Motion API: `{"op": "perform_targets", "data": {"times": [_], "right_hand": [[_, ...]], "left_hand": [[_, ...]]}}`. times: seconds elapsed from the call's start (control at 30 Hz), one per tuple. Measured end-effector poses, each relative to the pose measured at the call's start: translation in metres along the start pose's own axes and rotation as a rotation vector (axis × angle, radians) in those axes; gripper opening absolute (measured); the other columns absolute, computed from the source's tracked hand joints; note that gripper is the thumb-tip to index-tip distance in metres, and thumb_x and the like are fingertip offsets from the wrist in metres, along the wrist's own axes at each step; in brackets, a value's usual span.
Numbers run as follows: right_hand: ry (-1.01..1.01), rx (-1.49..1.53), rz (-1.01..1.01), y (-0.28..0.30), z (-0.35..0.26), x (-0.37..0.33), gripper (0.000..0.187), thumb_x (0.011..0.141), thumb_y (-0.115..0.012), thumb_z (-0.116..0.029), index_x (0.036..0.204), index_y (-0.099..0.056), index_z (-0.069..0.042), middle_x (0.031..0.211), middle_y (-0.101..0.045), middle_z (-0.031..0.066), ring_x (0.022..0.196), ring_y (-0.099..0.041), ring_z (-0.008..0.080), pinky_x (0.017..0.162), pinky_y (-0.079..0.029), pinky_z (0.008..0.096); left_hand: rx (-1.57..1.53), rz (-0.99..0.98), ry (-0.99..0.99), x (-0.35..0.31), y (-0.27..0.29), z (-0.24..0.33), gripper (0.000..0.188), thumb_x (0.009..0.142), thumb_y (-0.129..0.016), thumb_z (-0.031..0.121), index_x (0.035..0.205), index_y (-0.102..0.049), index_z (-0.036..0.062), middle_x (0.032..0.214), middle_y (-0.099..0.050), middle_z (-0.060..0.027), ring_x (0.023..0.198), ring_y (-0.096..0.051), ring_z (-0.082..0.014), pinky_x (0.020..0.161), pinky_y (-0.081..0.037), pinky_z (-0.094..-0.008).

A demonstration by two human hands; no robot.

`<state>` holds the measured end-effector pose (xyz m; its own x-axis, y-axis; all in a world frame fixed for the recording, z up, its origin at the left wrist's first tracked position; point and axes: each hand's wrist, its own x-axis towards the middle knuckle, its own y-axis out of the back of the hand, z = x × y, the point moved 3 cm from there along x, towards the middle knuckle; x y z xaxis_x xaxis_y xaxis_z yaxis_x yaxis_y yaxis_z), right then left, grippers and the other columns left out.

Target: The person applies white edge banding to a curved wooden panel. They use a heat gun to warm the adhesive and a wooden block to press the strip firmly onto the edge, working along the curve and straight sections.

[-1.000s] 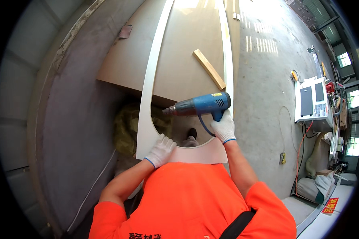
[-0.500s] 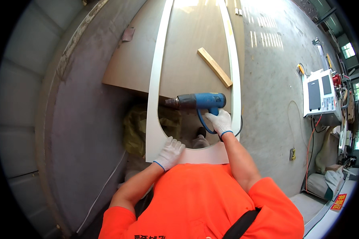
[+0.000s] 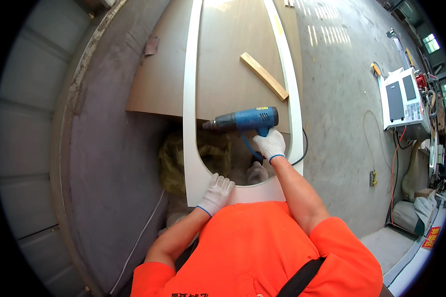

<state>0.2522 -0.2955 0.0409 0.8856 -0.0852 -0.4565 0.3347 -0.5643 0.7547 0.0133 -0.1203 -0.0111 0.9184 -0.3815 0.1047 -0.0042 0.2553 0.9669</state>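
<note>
A blue heat gun point(image 3: 252, 119) with a dark front and metal nozzle is in my gloved right hand point(image 3: 270, 143), fingers wrapped round its handle. Its nozzle points left, close to the inner edge of the left side of a long white frame point(image 3: 190, 99). This frame has a rounded opening, and its near end lies against my orange shirt. On the near left corner of the frame my gloved left hand point(image 3: 216, 194) rests flat, fingers extended toward the curved inner edge. A dark cord loops by the frame's right side.
Under the frame's far part lies a large brown board point(image 3: 233, 74) with a wooden strip point(image 3: 264, 76) on it. A yellowish sack point(image 3: 171, 166) sits on the floor below the opening. To the right stands a white machine point(image 3: 404, 99) with cables. A grey wall runs along the left.
The heat gun and my right hand have shifted slightly left, its nozzle nearer the frame's left side. My left hand stays on the corner. The whole view has turned a little.
</note>
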Motion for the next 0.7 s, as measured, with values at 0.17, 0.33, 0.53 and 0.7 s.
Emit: {"op": "perform_targets", "data": {"times": [0.17,0.33,0.53,0.7], "right_hand": [[0.019,-0.008,0.013,-0.004,0.003,0.001,0.052,0.077,-0.075,-0.033,0.119,-0.074,-0.002,0.11,-0.079,0.0266,0.108,-0.076,0.0459,0.099,-0.059,0.0512],[0.074,-0.127,-0.101,-0.01,0.011,-0.009,0.051,0.078,-0.074,-0.031,0.119,-0.073,-0.001,0.109,-0.079,0.0268,0.108,-0.076,0.0456,0.099,-0.059,0.0514],[0.096,-0.115,-0.047,-0.007,-0.002,-0.006,0.049,0.078,-0.073,-0.031,0.118,-0.073,-0.002,0.109,-0.079,0.028,0.108,-0.075,0.0468,0.098,-0.059,0.0518],[0.111,-0.029,0.034,-0.004,-0.011,0.021,0.047,0.078,-0.073,-0.033,0.115,-0.075,-0.003,0.107,-0.079,0.0281,0.107,-0.075,0.0478,0.096,-0.059,0.0529]], "left_hand": [[0.001,-0.017,0.014,0.0,-0.003,0.001,0.028,0.089,-0.062,0.017,0.116,-0.067,0.0078,0.108,-0.065,-0.0115,0.113,-0.062,-0.0326,0.121,-0.039,-0.0556],[-0.03,-0.025,0.026,-0.001,-0.006,0.0,0.028,0.09,-0.062,0.017,0.116,-0.067,0.0075,0.109,-0.065,-0.0109,0.114,-0.062,-0.0324,0.121,-0.039,-0.055],[0.002,-0.036,0.019,0.001,-0.001,0.0,0.031,0.089,-0.063,0.018,0.118,-0.068,0.008,0.111,-0.065,-0.0106,0.116,-0.061,-0.032,0.121,-0.039,-0.0544],[-0.003,-0.049,0.018,0.0,-0.003,-0.001,0.032,0.089,-0.063,0.019,0.118,-0.068,0.0086,0.111,-0.065,-0.0105,0.116,-0.062,-0.0321,0.122,-0.038,-0.0552]]}}
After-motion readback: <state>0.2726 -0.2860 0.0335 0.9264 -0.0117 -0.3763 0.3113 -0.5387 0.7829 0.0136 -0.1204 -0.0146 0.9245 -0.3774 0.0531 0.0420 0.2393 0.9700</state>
